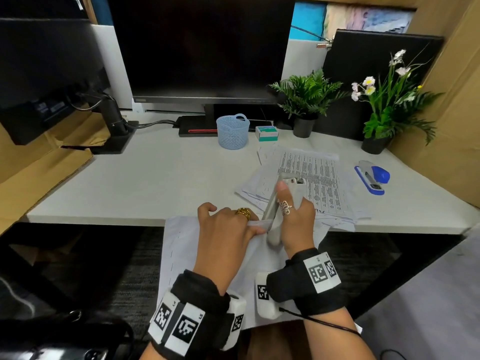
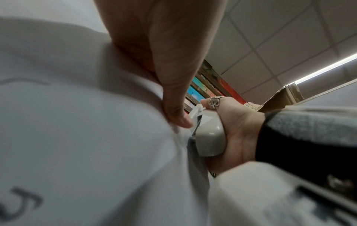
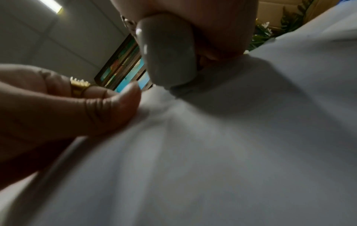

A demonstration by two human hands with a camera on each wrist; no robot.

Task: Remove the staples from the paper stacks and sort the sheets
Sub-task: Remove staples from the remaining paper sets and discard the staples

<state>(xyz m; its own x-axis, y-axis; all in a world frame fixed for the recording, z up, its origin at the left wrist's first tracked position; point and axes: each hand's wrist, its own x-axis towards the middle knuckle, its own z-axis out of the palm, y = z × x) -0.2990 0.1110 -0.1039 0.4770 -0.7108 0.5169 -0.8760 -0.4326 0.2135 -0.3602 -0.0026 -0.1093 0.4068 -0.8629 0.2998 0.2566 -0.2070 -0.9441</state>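
Left hand: the left hand [image 1: 228, 231] pinched the top edge of the held paper stack [image 1: 181, 255], thumb under and fingers over, just beside the tool.
Right hand: the right hand [image 1: 293, 222] was wrapped round a grey staple remover [image 1: 275, 214], thumb laid along its upper side, its near end pressed to the stack's corner.
Held stack: it hung off the desk's near edge toward the person's lap; the staple itself could not be made out.
Doing it well: judging from the grip, the pinch should stay close to the staple so the sheets do not tear, and the tool's tip should slide flat under the staple before any lever or pull.
Risk: a skewed pull would likely rip the corner.
Loose sheets: a spread pile of printed sheets [image 1: 309, 178] lay on the desk beyond the hands, probably the sorting area.
Desk: a white desk [image 1: 130, 183] carried a blue stapler [image 1: 372, 176] to the right, a pale blue mesh basket [image 1: 233, 131] and a small box [image 1: 266, 133] farther back.
Room: a dark monitor [image 1: 202, 48] stood behind, with two potted plants [image 1: 306, 100] at right and cardboard panels at the sides.
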